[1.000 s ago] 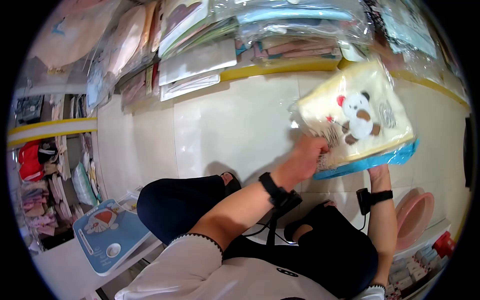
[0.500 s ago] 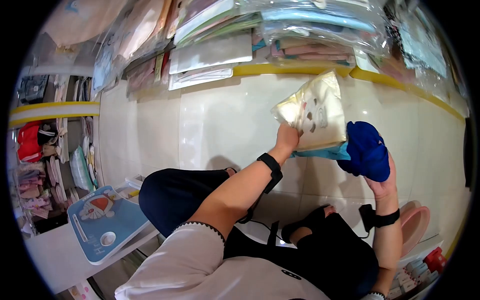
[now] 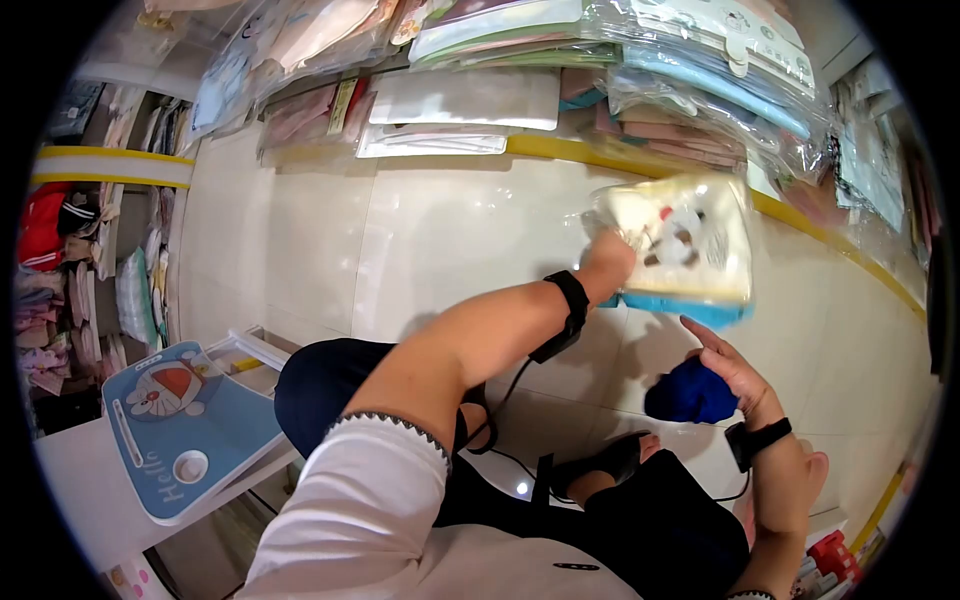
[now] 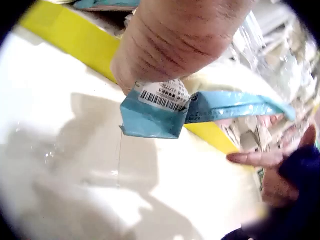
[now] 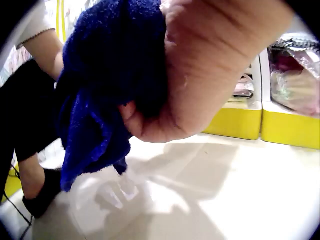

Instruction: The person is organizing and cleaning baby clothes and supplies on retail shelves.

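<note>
My left hand (image 3: 607, 258) grips the near corner of a clear plastic packet (image 3: 690, 240) and holds it up in front of the yellow-edged shelf. The packet holds a cream garment with a panda picture. In the left wrist view the left hand (image 4: 175, 45) pinches the packet (image 4: 225, 105) by its barcode label and light blue underside. Lower down, my right hand (image 3: 730, 365) holds a crumpled dark blue cloth (image 3: 690, 392) in its palm, forefinger pointing out. The right wrist view shows the right hand (image 5: 200, 80) with the blue cloth (image 5: 105, 85) bunched under it.
Stacks of bagged clothes (image 3: 480, 100) fill the shelf above a yellow edge (image 3: 560, 150). White glossy tiles (image 3: 400, 240) lie below. A blue cartoon board (image 3: 185, 430) sits on a white ledge at lower left. More garments (image 3: 60, 260) fill shelves on the left. My dark-trousered knees (image 3: 340, 390) are below.
My left hand has carried the packet up and right, towards the shelf. My right hand has dropped away from it with the blue cloth, which was beside the packet half a second ago.
</note>
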{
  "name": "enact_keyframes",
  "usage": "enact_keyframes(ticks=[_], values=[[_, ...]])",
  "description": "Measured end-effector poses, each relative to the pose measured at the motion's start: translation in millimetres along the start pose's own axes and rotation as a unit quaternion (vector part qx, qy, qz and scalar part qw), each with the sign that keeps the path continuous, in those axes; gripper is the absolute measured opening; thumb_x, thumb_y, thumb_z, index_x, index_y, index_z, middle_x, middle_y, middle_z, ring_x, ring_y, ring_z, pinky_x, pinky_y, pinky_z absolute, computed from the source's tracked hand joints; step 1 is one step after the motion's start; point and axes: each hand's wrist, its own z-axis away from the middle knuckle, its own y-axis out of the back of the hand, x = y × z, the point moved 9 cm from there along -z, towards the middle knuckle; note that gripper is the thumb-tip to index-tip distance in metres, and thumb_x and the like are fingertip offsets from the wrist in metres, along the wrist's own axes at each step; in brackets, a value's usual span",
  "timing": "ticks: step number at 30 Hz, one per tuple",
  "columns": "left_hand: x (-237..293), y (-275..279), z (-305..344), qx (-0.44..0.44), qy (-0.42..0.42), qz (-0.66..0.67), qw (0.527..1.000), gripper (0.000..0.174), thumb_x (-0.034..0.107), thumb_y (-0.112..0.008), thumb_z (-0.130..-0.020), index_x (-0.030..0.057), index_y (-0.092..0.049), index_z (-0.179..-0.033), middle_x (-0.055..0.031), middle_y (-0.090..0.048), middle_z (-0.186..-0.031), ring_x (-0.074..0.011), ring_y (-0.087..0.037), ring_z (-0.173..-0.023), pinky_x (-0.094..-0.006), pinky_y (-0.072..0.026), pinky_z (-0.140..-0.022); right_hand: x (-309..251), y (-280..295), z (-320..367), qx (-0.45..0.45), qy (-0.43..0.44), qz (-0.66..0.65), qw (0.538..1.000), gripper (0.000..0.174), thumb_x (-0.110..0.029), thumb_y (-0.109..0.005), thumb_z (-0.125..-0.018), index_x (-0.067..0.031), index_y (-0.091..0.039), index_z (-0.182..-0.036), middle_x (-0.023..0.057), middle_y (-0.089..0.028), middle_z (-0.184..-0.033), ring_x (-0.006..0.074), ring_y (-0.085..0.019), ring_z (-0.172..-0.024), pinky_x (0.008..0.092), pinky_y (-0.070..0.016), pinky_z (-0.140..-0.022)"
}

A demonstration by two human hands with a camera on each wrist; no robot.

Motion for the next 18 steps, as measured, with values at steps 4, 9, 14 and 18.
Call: enact_keyframes(ticks=[4,9,14,18], values=[[23.6,33.8,49.1,0.036,-0.058,0.166,0.984,0.023,0.002,-0.045,-0.076,-0.0035,-0.057,-0.095,-0.0176,-0.059,-0.087,-0.0271,-0.058,-0.082,-0.0365,-0.046,-0.071,1.8,-13.4,-26.5,0.079,-0.009,-0.262,0.962,0.05,-0.037,-0.053,-0.089,0.0019,-0.045,-0.12,0.0124,-0.06,-0.105,0.0198,-0.063,-0.088,0.0307,-0.0529,-0.077],[47.2,71.7,79.7,-0.259,-0.009,0.173,0.95,0.034,0.017,-0.056,-0.081,-0.0023,-0.052,-0.109,-0.0163,-0.055,-0.103,-0.0241,-0.055,-0.093,-0.0365,-0.0491,-0.069,-5.8,-20.4,-40.1,0.06,-0.016,-0.298,0.952,0.052,-0.04,-0.038,-0.094,0.0062,-0.049,-0.114,0.0144,-0.06,-0.106,0.0243,-0.06,-0.094,0.0343,-0.047,-0.087],[-2.9,193.2,25.5,-0.069,0.077,0.356,0.929,0.054,0.036,-0.057,-0.086,0.0028,-0.039,-0.125,-0.0139,-0.041,-0.121,-0.0265,-0.047,-0.106,-0.0395,-0.0492,-0.082,-6.5,-17.6,-24.1,0.015,-0.013,-0.348,0.937,0.052,-0.038,-0.036,-0.095,0.0075,-0.045,-0.119,0.0169,-0.057,-0.112,0.0275,-0.055,-0.102,0.037,-0.0409,-0.094],[-17.1,242.2,2.0,0.083,0.022,0.486,0.87,0.048,0.032,-0.057,-0.087,0.0025,-0.041,-0.122,-0.0128,-0.045,-0.116,-0.0223,-0.049,-0.103,-0.0366,-0.0491,-0.082,-7.1,-18.7,-13.0,0.069,-0.027,-0.335,0.939,0.055,-0.038,-0.037,-0.094,0.0071,-0.038,-0.126,0.018,-0.054,-0.117,0.0275,-0.055,-0.103,0.0367,-0.0412,-0.094]])
